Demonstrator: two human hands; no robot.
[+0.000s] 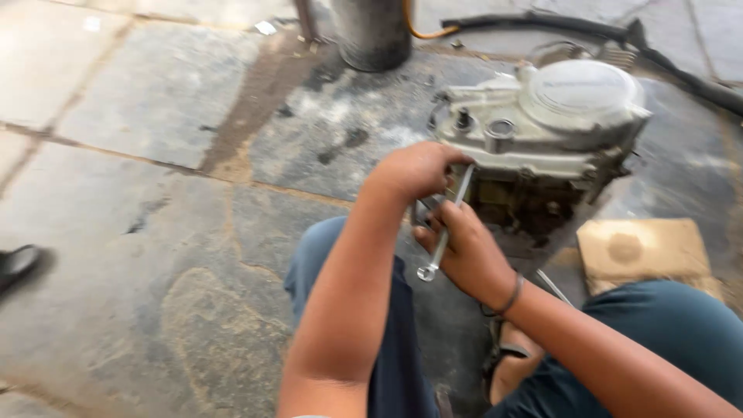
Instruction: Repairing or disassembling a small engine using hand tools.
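A dirty grey motorcycle engine (542, 124) stands on the stone floor in front of me. My left hand (414, 170) is curled against the engine's near left side, fingers closed around something I cannot make out. Just below it my right hand (464, 251) grips a slim metal spanner (445, 232). The spanner runs from the engine's lower edge down to a ring end near my knee. A dark band circles my right wrist.
My knees in blue trousers (665, 325) frame the spot. A piece of brown cardboard (642, 248) lies right of the engine. A grey metal cylinder (373, 35) with an orange hose and a black hose (588, 27) stand behind. Someone's dark shoe (19, 263) shows at far left.
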